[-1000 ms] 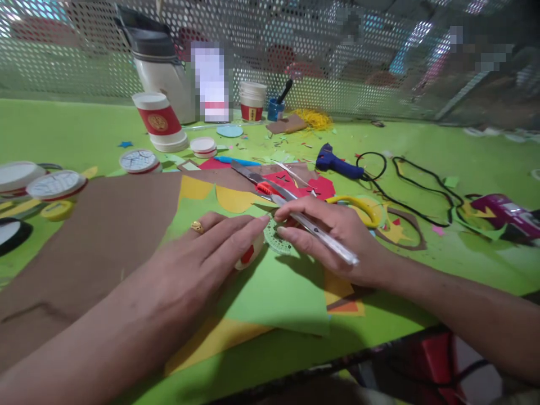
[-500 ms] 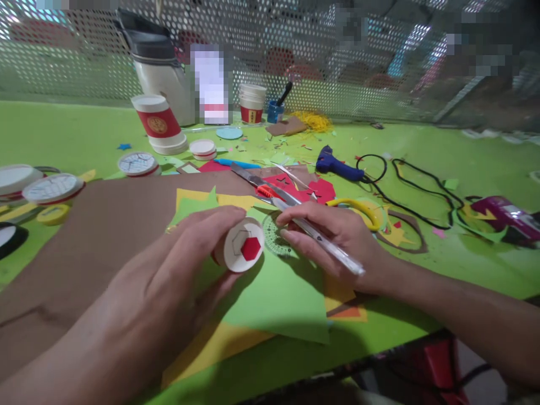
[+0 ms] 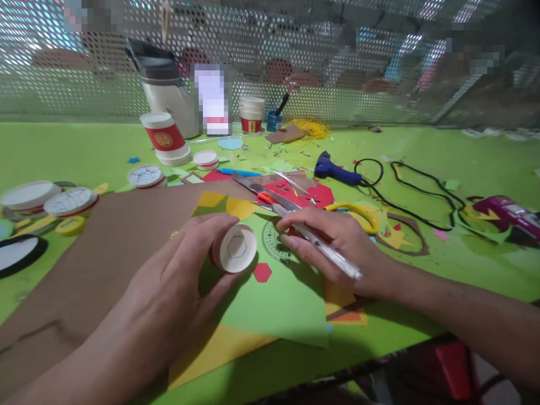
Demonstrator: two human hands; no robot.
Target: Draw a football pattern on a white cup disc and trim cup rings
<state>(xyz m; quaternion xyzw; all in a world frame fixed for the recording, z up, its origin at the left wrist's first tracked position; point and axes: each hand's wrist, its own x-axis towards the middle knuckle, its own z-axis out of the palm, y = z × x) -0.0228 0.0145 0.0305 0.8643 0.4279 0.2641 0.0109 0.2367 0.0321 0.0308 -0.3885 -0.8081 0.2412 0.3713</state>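
left grip: lay flat over the cup 1.0 s ago; now curled round its side, centre of frame.
cup: tipped over, base towards camera.
red hexagon: on the cup base 0.5 s ago; now off it, on the green sheet just lower right of the cup.
cup base: bare drawn hexagon outline.

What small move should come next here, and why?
Probably the right hand, holding a pen, should pick up the red hexagon: it lies loose on the green paper below the cup base in the left hand, whose hexagon outline is empty.
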